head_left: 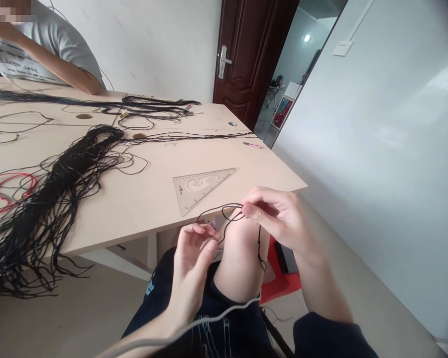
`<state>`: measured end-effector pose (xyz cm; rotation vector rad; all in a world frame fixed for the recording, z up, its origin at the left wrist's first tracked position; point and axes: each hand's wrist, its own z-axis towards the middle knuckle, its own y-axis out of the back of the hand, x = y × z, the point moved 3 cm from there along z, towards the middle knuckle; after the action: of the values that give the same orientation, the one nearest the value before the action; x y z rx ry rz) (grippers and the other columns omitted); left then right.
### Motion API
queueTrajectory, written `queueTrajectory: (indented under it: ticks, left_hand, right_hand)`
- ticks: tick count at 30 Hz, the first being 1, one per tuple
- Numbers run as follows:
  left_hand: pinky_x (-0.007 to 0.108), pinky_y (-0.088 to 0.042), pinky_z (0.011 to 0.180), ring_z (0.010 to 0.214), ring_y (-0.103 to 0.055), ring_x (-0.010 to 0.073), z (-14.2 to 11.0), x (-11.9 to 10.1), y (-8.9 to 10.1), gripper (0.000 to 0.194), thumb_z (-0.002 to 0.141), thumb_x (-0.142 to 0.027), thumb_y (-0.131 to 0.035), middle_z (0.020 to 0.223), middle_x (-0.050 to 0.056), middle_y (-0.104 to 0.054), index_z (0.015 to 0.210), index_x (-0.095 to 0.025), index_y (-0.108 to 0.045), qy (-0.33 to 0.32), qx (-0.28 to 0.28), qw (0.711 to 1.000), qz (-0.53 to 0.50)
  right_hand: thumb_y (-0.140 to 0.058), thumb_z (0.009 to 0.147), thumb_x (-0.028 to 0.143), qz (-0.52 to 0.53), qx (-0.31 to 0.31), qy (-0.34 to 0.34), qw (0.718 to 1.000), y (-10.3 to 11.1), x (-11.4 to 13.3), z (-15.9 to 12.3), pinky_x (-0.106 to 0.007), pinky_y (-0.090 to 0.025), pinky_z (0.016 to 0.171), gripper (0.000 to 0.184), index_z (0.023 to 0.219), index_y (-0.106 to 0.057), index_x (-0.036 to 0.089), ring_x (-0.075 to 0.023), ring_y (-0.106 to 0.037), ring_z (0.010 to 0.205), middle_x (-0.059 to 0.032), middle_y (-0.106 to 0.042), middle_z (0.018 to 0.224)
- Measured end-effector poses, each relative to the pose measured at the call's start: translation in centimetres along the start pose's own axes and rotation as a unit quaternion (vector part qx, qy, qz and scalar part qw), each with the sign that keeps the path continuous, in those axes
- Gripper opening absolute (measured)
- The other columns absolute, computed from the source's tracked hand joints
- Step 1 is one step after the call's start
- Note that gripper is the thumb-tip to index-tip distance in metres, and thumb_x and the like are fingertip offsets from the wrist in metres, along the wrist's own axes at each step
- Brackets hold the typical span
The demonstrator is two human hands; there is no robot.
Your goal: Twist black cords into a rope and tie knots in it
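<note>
head-worn view | faces forward, down | near left hand point(194, 258), right hand point(283, 219) | table point(149, 199) beyond

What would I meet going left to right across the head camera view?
Near bundle of black cords, left hand, thin looped cord, right hand, wall socket.

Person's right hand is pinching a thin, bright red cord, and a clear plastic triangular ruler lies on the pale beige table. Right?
Colour's wrong: the right hand is pinching a thin black cord, as the head view shows. The clear plastic triangular ruler does lie on the pale beige table.
</note>
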<state>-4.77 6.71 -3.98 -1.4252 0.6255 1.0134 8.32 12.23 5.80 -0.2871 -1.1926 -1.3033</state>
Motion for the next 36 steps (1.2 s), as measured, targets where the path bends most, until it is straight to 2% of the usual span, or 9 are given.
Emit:
queueTrajectory:
  ticks: [4, 7, 12, 14, 16, 22, 25, 28, 36]
  left_hand:
    - [0.02, -0.043, 0.06, 0.068, -0.052, 0.0096, -1.7, 0.5, 0.3, 0.019, 0.078, -0.023, -0.059, 0.08, -0.001, -0.051, 0.09, -0.023, -0.045, -0.012, 0.032, 0.994, 0.104]
    - [0.02, -0.04, 0.055, 0.065, -0.051, 0.0109, -1.9, -0.1, 1.0, 0.02, 0.076, -0.016, -0.06, 0.074, 0.0, -0.053, 0.093, -0.022, -0.051, -0.12, 0.043, 0.964, 0.235]
    - [0.025, -0.036, 0.056, 0.06, -0.047, 0.0128, -0.9, -3.0, 0.7, 0.028, 0.068, -0.007, -0.063, 0.069, 0.002, -0.058, 0.091, -0.023, -0.062, -0.409, 0.08, 0.818, 0.396]
    - [0.027, -0.035, 0.058, 0.061, -0.047, 0.0144, -0.3, -4.3, 0.3, 0.025, 0.07, -0.012, -0.064, 0.072, 0.004, -0.061, 0.093, -0.023, -0.065, -0.463, 0.067, 0.769, 0.437]
    - [0.028, -0.033, 0.057, 0.061, -0.048, 0.0153, 0.2, -5.4, 0.0, 0.019, 0.074, -0.022, -0.063, 0.071, 0.004, -0.061, 0.093, -0.022, -0.065, -0.49, 0.074, 0.744, 0.448]
    - [0.028, -0.033, 0.054, 0.054, -0.042, 0.0115, 2.6, -7.7, -0.4, 0.014, 0.084, -0.028, -0.05, 0.06, 0.001, -0.051, 0.082, -0.018, -0.06, -0.471, 0.23, 0.789, 0.32]
    - [0.027, -0.033, 0.056, 0.059, -0.043, 0.0111, 4.2, -8.2, -0.6, 0.017, 0.087, -0.021, -0.043, 0.063, 0.001, -0.051, 0.08, -0.017, -0.058, -0.431, 0.222, 0.824, 0.293]
    - [0.024, -0.033, 0.056, 0.059, -0.045, 0.0102, 5.5, -7.9, -1.3, 0.024, 0.088, -0.025, -0.042, 0.063, 0.001, -0.05, 0.071, -0.016, -0.056, -0.315, 0.199, 0.866, 0.333]
    - [0.022, -0.031, 0.049, 0.051, -0.042, 0.0105, 5.8, -5.8, -2.7, 0.034, 0.082, -0.038, -0.05, 0.053, 0.0, -0.047, 0.057, -0.016, -0.056, -0.147, 0.218, 0.913, 0.312]
  right_hand:
    - [-0.057, 0.082, 0.023, 0.009, -0.009, -0.015, 1.0, 0.1, 0.1, -0.2, -0.021, -0.04, 0.057, 0.014, 0.07, -0.06, 0.016, -0.0094, -0.052, 0.064, 0.0002, -0.058, 0.067]
    - [-0.058, 0.081, 0.022, 0.008, -0.008, -0.01, 1.0, 0.2, 0.1, -0.4, -0.02, -0.038, 0.055, 0.013, 0.069, -0.059, 0.016, -0.0087, -0.05, 0.062, 0.0012, -0.056, 0.065]
    - [-0.056, 0.083, 0.024, 0.002, 0.029, -0.024, 0.999, 0.1, 0.0, -0.6, -0.021, -0.037, 0.056, 0.016, 0.069, -0.059, 0.016, -0.0093, -0.05, 0.064, 0.0006, -0.056, 0.067]
    - [-0.054, 0.083, 0.025, 0.013, 0.041, -0.027, 0.999, 0.2, 0.0, -0.6, -0.021, -0.037, 0.056, 0.017, 0.069, -0.059, 0.016, -0.0089, -0.05, 0.064, 0.0009, -0.055, 0.067]
    - [-0.054, 0.084, 0.025, 0.033, 0.056, -0.026, 0.998, 0.2, 0.1, -0.7, -0.021, -0.037, 0.056, 0.016, 0.07, -0.058, 0.017, -0.0084, -0.049, 0.063, 0.0011, -0.055, 0.068]
    - [-0.054, 0.083, 0.026, 0.09, 0.1, -0.015, 0.991, 0.4, -0.1, -0.7, -0.024, -0.038, 0.059, 0.015, 0.072, -0.058, 0.017, -0.0107, -0.05, 0.067, 0.0, -0.053, 0.071]
    - [-0.056, 0.083, 0.027, 0.098, 0.104, 0.022, 0.99, 0.3, -0.2, -0.8, -0.025, -0.04, 0.062, 0.014, 0.072, -0.059, 0.018, -0.0116, -0.051, 0.071, -0.0016, -0.053, 0.079]
    - [-0.056, 0.082, 0.03, 0.101, 0.096, 0.029, 0.99, 0.4, -0.3, -0.8, -0.029, -0.045, 0.068, 0.015, 0.072, -0.059, 0.019, -0.012, -0.053, 0.072, -0.0041, -0.054, 0.095]
    - [-0.054, 0.084, 0.027, 0.147, 0.096, 0.054, 0.983, 0.3, 0.0, -0.7, -0.034, -0.047, 0.081, 0.016, 0.071, -0.061, 0.02, -0.015, -0.058, 0.086, -0.0047, -0.06, 0.104]
